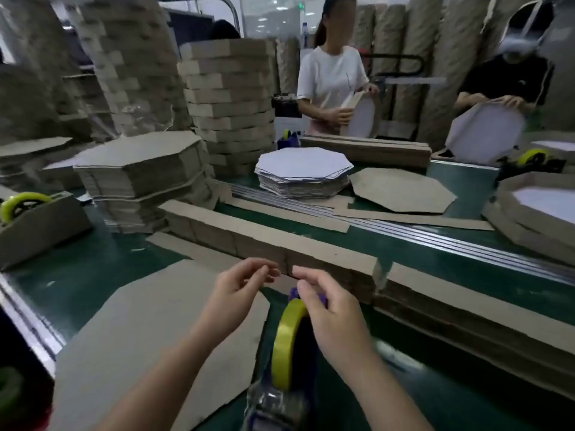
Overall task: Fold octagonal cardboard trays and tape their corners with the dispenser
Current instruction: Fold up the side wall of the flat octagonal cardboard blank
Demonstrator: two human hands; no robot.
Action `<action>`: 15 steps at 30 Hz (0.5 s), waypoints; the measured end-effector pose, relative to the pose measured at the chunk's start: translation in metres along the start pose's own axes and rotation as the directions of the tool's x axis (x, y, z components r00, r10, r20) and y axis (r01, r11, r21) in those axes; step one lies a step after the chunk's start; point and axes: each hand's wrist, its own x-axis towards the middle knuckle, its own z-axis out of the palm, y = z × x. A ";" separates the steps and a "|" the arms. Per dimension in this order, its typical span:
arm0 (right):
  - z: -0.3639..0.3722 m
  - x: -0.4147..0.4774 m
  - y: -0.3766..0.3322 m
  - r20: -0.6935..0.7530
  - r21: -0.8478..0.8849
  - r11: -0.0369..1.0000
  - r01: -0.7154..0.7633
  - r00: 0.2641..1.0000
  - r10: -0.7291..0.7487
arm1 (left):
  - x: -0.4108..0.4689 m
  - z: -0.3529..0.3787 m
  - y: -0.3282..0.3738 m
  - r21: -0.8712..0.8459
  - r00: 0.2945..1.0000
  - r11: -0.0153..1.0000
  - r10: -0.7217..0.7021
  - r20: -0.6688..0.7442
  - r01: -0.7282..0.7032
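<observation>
Purple tape dispenser with yellow roll (289,343) sits under the right hand (329,309). Both it and the left hand (242,287) have curled fingers; whether either holds tape, I cannot tell. A flat brown cardboard blank (140,331) lies below the left hand. Likely the taping step: next, press tape onto a folded corner.

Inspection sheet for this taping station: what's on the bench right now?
Surface: green belt, metal rails across its middle.
Job's things: tape dispenser with yellow roll nearest; flat cardboard blank left of it; strip bundle behind the hands; white octagon stack and blank stack further back.
Clutter: loose strips, loose sheet.
Grippers: left hand and right hand raised near the dispenser's cutter end, fingers curled; tape between them not discernible.
Cables: nothing seen.
Surroundings: two people opposite holding trays; tray tower; two more dispensers.
</observation>
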 end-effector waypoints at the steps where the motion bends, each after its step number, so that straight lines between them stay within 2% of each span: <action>1: 0.004 0.003 0.007 0.029 -0.047 0.998 0.036 0.999 -0.035 | 0.003 0.003 -0.012 -0.022 0.999 0.999 0.032 -0.017 -0.032; 4: 0.011 0.013 0.023 0.144 -0.186 0.979 0.086 0.988 -0.059 | 0.012 0.009 -0.048 -0.019 0.997 0.999 0.044 -0.060 -0.045; 6: 0.016 0.015 0.026 0.175 -0.203 0.975 0.095 0.983 -0.059 | 0.015 0.010 -0.074 -0.053 0.994 0.998 0.034 -0.108 -0.040; 10: 0.028 0.006 0.012 0.070 -0.262 0.963 0.068 0.996 -0.051 | 0.011 -0.007 -0.097 -0.133 0.982 0.985 0.090 -0.163 -0.113; 12: 0.037 -0.003 -0.003 -0.017 -0.385 0.922 0.035 0.999 -0.045 | 0.009 -0.016 -0.087 -0.210 0.978 0.967 0.108 -0.175 -0.145; 15: 0.062 -0.014 -0.030 -0.131 -0.585 0.811 -0.031 0.990 -0.057 | 0.007 -0.037 -0.063 -0.305 0.985 0.939 0.128 -0.112 -0.157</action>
